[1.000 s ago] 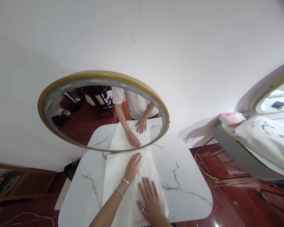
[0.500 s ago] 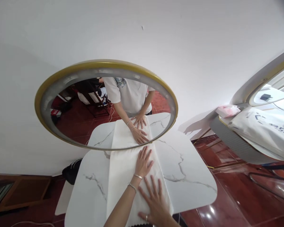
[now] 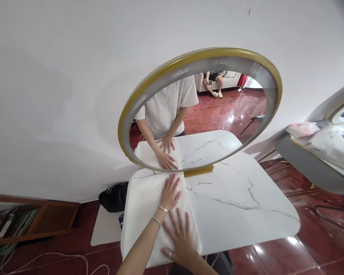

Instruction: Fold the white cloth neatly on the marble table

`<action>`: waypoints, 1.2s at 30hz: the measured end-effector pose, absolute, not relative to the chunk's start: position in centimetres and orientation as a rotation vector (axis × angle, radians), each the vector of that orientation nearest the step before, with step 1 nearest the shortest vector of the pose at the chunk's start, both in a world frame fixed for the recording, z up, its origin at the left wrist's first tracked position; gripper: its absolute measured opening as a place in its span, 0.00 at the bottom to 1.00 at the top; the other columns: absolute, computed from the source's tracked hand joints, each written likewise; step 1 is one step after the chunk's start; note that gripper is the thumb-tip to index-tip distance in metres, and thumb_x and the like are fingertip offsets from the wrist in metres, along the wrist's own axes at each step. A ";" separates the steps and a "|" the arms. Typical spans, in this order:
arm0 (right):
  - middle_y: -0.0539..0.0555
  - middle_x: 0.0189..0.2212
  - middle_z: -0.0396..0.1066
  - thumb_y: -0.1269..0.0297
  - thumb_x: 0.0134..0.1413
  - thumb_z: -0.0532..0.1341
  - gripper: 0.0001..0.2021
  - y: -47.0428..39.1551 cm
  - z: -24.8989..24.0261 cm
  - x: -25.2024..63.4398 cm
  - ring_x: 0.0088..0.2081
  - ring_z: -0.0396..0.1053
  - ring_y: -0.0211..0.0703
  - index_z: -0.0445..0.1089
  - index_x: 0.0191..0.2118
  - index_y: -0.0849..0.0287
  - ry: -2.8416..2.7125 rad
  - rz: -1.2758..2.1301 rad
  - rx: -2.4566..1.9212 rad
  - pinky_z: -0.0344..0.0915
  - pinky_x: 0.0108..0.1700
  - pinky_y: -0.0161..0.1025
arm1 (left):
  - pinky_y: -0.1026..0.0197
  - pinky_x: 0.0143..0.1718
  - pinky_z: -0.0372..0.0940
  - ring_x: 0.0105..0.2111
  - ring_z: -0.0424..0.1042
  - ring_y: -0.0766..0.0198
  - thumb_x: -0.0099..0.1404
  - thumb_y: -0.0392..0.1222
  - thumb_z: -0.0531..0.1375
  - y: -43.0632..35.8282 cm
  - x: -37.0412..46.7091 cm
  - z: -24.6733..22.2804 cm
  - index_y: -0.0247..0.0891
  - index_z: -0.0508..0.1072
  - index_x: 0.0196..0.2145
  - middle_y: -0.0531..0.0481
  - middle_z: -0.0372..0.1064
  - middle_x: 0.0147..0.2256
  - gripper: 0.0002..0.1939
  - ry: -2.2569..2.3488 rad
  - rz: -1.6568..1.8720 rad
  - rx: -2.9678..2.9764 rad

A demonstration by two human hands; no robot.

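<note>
We rest our left hand (image 3: 169, 198) and our right hand (image 3: 182, 241), both spread flat and unclenched, on the white rectangular cloth (image 3: 145, 206) at the nine-o'clock side of the white, grey-veined table (image 3: 232, 221).

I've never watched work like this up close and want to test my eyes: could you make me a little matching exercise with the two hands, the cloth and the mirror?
Column one:
1. Left hand
2. Right hand
3. Cloth
4. Mirror

Column two:
A. Edged in a gold colour
B. Wears a ring
C. White, lying under both palms
D. Has bracelets at its wrist

Right pairs: 1-D, 2-B, 3-C, 4-A.
</note>
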State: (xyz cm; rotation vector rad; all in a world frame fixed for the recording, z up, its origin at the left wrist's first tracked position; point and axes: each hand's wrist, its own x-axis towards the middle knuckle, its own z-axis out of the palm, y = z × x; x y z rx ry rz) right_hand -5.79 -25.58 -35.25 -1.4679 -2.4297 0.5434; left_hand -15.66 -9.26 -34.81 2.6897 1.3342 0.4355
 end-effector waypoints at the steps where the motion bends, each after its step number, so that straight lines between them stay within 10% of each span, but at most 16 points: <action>1: 0.55 0.69 0.26 0.32 0.52 0.50 0.43 -25.7 -35.6 -5.6 0.67 0.28 0.71 0.33 0.68 0.42 -2.432 0.524 -1.483 0.19 0.59 0.74 | 0.44 0.65 0.43 0.68 0.36 0.54 0.68 0.42 0.49 -9.3 -15.0 -34.9 0.35 0.42 0.67 0.42 0.37 0.68 0.33 1.299 0.437 2.696; 22: 0.60 0.69 0.37 0.34 0.53 0.52 0.43 -25.2 -35.3 -8.6 0.66 0.34 0.76 0.41 0.68 0.48 -2.433 0.202 -1.446 0.36 0.58 0.76 | 0.47 0.66 0.43 0.68 0.36 0.56 0.68 0.46 0.52 -8.3 -18.5 -34.4 0.39 0.43 0.67 0.44 0.38 0.68 0.34 1.226 0.397 2.644; 28: 0.60 0.64 0.54 0.58 0.64 0.51 0.33 -22.0 -35.1 -8.1 0.66 0.49 0.52 0.38 0.69 0.60 -2.160 0.066 -1.588 0.58 0.60 0.52 | 0.44 0.65 0.45 0.68 0.39 0.57 0.70 0.42 0.48 -9.4 -21.4 -34.5 0.41 0.47 0.66 0.44 0.42 0.68 0.29 1.486 0.481 2.519; 36: 0.69 0.61 0.57 0.72 0.63 0.44 0.27 -12.0 -36.1 -9.2 0.66 0.49 0.54 0.43 0.66 0.73 -2.173 -0.218 -1.530 0.57 0.60 0.53 | 0.37 0.64 0.44 0.68 0.39 0.49 0.68 0.45 0.51 -9.9 -22.3 -35.2 0.46 0.50 0.66 0.45 0.40 0.68 0.30 1.896 0.482 2.388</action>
